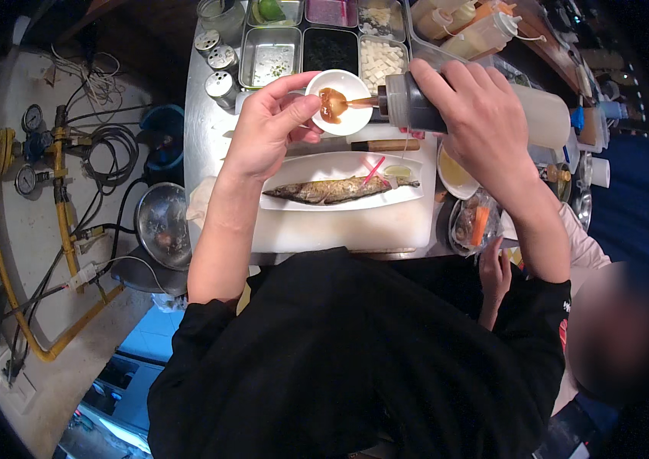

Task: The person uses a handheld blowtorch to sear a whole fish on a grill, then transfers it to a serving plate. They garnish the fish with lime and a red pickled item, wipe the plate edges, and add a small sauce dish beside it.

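Observation:
My left hand [267, 126] pinches a small white sauce dish [357, 121] by its edge, thumb over the rim. A pool of brown sauce [332, 105] lies in it. My right hand [485, 111] is wrapped round a squeeze bottle [545, 116], tilted onto its side, its nozzle [369, 102] over the dish. Dark liquid shows near the bottle's cap end. Below them, a whole grilled fish [324, 190] lies on a long white plate [282, 170], with a pink stick [374, 170] and a pale citrus wedge [398, 171] at its right end.
The plate rests on a white cutting board [324, 229]; a wooden-handled knife [386, 144] lies behind it. Metal trays [271, 57], shaker tins [221, 86] and sauce bottles [485, 34] stand farther back. At right are a wrapped bowl [475, 223] and another person's hand [495, 271].

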Demonstrator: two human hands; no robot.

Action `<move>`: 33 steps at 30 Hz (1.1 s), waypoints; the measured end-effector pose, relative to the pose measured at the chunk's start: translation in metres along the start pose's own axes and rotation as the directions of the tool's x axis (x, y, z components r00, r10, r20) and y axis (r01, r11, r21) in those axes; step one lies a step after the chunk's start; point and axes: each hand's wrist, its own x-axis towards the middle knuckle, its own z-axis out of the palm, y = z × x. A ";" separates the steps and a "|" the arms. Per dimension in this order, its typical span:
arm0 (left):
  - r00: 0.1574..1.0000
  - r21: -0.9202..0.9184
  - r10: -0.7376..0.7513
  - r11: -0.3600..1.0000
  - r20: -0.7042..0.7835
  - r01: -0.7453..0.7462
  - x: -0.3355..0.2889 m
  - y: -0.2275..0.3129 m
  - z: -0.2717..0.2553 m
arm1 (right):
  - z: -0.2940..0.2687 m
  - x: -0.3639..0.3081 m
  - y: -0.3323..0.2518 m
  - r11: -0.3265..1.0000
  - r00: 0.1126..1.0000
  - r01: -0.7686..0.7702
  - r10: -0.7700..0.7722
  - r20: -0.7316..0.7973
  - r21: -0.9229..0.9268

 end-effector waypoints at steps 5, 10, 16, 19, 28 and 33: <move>1.000 -0.022 0.017 1.000 -0.007 -0.017 -0.001 0.004 -0.004 | -0.008 0.010 0.000 0.992 0.999 0.049 -0.050 -0.008 -0.114; 1.000 -0.038 0.024 0.999 -0.020 -0.025 -0.005 0.004 -0.008 | -0.014 0.015 0.000 0.988 0.998 0.066 -0.069 -0.017 -0.137; 0.999 -0.037 0.040 0.998 -0.028 -0.041 -0.006 0.005 -0.010 | -0.017 0.018 -0.002 0.991 0.997 0.050 -0.044 0.056 -0.124; 0.999 -0.034 0.044 0.998 -0.018 -0.045 -0.006 0.005 -0.010 | -0.016 0.017 0.000 0.992 0.996 0.039 -0.030 0.078 -0.120; 0.999 -0.051 0.044 0.998 -0.009 -0.045 -0.002 0.006 -0.010 | -0.013 0.019 0.005 0.994 0.998 0.050 -0.047 0.030 -0.093; 0.999 -0.054 0.040 0.998 -0.017 -0.041 0.004 0.010 -0.009 | -0.005 0.020 0.011 0.999 0.999 0.030 -0.031 -0.035 -0.033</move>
